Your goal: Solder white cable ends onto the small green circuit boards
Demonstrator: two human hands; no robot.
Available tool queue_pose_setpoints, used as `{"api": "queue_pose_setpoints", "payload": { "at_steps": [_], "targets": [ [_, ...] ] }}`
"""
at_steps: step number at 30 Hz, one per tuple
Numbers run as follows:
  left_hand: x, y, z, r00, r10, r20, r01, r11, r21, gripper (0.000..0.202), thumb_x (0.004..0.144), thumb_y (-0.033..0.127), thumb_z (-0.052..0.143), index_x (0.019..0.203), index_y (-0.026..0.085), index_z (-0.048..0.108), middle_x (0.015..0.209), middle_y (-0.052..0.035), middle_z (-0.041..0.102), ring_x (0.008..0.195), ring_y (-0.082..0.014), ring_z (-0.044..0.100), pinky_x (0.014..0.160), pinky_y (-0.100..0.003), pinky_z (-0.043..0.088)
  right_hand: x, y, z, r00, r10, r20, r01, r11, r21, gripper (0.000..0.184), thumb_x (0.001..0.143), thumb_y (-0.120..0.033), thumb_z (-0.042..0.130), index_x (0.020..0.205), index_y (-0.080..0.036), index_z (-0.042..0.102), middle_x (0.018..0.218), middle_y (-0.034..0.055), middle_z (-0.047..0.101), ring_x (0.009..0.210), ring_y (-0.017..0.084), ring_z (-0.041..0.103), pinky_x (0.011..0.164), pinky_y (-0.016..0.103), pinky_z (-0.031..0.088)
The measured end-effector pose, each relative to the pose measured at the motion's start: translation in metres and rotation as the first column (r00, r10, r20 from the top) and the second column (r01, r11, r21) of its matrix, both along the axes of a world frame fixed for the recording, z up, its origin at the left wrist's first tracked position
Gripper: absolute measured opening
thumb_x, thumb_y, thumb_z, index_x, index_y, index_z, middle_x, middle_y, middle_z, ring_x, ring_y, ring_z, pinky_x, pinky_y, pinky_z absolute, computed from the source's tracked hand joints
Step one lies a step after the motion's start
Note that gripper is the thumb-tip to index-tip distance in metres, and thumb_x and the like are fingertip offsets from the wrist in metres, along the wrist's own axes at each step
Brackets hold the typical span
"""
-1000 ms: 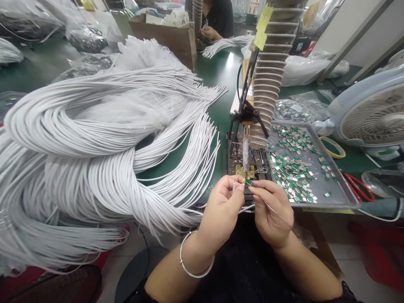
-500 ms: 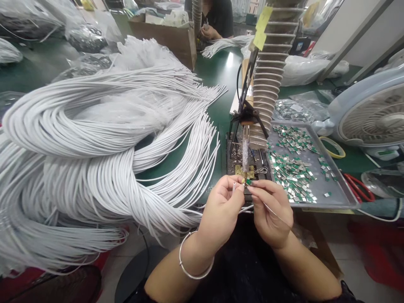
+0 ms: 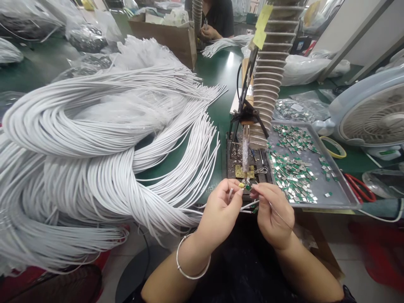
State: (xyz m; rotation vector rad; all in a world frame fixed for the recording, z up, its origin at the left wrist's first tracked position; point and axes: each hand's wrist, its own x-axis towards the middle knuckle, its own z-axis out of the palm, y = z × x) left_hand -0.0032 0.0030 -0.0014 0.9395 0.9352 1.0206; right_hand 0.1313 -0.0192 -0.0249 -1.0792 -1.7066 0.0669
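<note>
My left hand (image 3: 221,210) is closed in a pinch on a white cable (image 3: 230,192), one end of which sticks up between thumb and fingers. At its fingertips sits a small green circuit board (image 3: 248,187), just under the tip of an upright soldering iron (image 3: 245,145). Whether board and tip touch, I cannot tell. Close by on the right, my right hand (image 3: 275,214) pinches a thin solder wire (image 3: 279,213) that trails back across the palm. Below the fingers, more white cable ends (image 3: 250,206) lie at the table edge.
Large bundles of white cables (image 3: 94,176) cover the left side. At right a grey tray (image 3: 331,168) holds many small green-and-silver boards. A ribbed hose (image 3: 268,80) hangs behind the iron. A fan (image 3: 378,109) and red-handled pliers (image 3: 356,187) stand further right. A co-worker (image 3: 217,19) sits opposite.
Both hands have dropped slightly toward me, bringing the green board a little lower under the iron. My right hand has shifted slightly right, and cable ends below the fingers show more.
</note>
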Motion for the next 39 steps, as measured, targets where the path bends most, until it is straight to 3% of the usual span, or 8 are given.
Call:
{"api": "queue_pose_setpoints", "payload": {
  "at_steps": [3,10,18,22,25,31,39],
  "targets": [
    [-0.001,-0.001,-0.002,0.994,-0.004,-0.111,0.016,0.994,0.106,0.01,0.082,0.02,0.054,0.073,0.017,0.051,0.089,-0.0031,0.056,0.085,-0.0137,0.056,0.079,-0.025,0.045,0.001,0.001,0.002,0.998,-0.027,0.054,0.029,0.999,-0.036,0.032,0.085,-0.003,0.048,0.11,-0.02,0.059,0.088,0.006,0.061,0.077,0.015,0.062,0.064,0.029,0.055],
    [-0.004,0.0,-0.001,0.943,-0.05,-0.328,0.114,0.977,0.18,0.015,0.087,0.026,0.049,0.08,0.016,0.058,0.084,-0.0069,0.061,0.081,-0.0182,0.057,0.079,-0.032,0.045,0.003,0.004,0.002,0.989,-0.077,0.128,0.084,0.995,-0.053,0.019,0.085,-0.007,0.051,0.096,-0.02,0.057,0.081,0.0038,0.061,0.078,0.016,0.061,0.068,0.032,0.054],
    [-0.002,0.004,0.005,0.976,-0.065,-0.208,0.091,0.989,0.116,0.01,0.081,0.023,0.052,0.071,0.018,0.053,0.085,-0.005,0.06,0.076,-0.0155,0.058,0.069,-0.027,0.047,0.002,0.002,-0.001,0.996,0.006,0.085,-0.002,0.999,-0.054,0.03,0.087,-0.007,0.043,0.111,-0.019,0.056,0.099,0.0097,0.066,0.095,0.02,0.064,0.079,0.037,0.057],
    [0.0,0.006,0.007,0.979,-0.048,-0.199,0.065,0.995,0.078,0.012,0.077,0.022,0.055,0.068,0.018,0.049,0.088,-0.0038,0.058,0.075,-0.014,0.057,0.066,-0.026,0.046,-0.001,0.0,-0.002,0.995,-0.098,0.031,0.099,0.994,-0.046,0.032,0.088,-0.009,0.042,0.117,-0.018,0.053,0.096,0.0081,0.068,0.087,0.017,0.068,0.075,0.032,0.058],
    [0.001,0.006,0.009,0.98,-0.05,-0.194,0.063,0.996,0.061,0.013,0.077,0.022,0.055,0.067,0.018,0.048,0.09,-0.0038,0.058,0.074,-0.013,0.057,0.066,-0.025,0.046,-0.003,-0.001,-0.005,0.985,-0.17,-0.027,0.17,0.985,-0.023,0.028,0.088,-0.009,0.044,0.111,-0.019,0.056,0.092,0.0069,0.07,0.08,0.016,0.07,0.071,0.03,0.059],
    [0.002,0.007,0.011,0.98,-0.023,-0.198,0.04,0.996,0.079,0.013,0.078,0.021,0.055,0.067,0.018,0.049,0.088,-0.0028,0.059,0.067,-0.0106,0.054,0.061,-0.023,0.044,-0.004,0.002,-0.004,0.993,-0.078,-0.087,0.078,0.997,-0.007,0.021,0.086,-0.008,0.05,0.101,-0.02,0.059,0.094,0.0077,0.072,0.085,0.018,0.071,0.072,0.033,0.06],
    [0.001,0.008,0.013,0.974,0.007,-0.227,0.02,0.993,0.117,0.013,0.078,0.022,0.053,0.067,0.019,0.047,0.085,-0.0026,0.058,0.073,-0.0133,0.055,0.068,-0.026,0.045,-0.007,0.007,0.003,0.998,-0.052,-0.046,0.053,0.998,0.019,0.02,0.085,-0.007,0.051,0.096,-0.019,0.062,0.09,0.0075,0.072,0.088,0.019,0.07,0.075,0.033,0.059]
  ]
}}
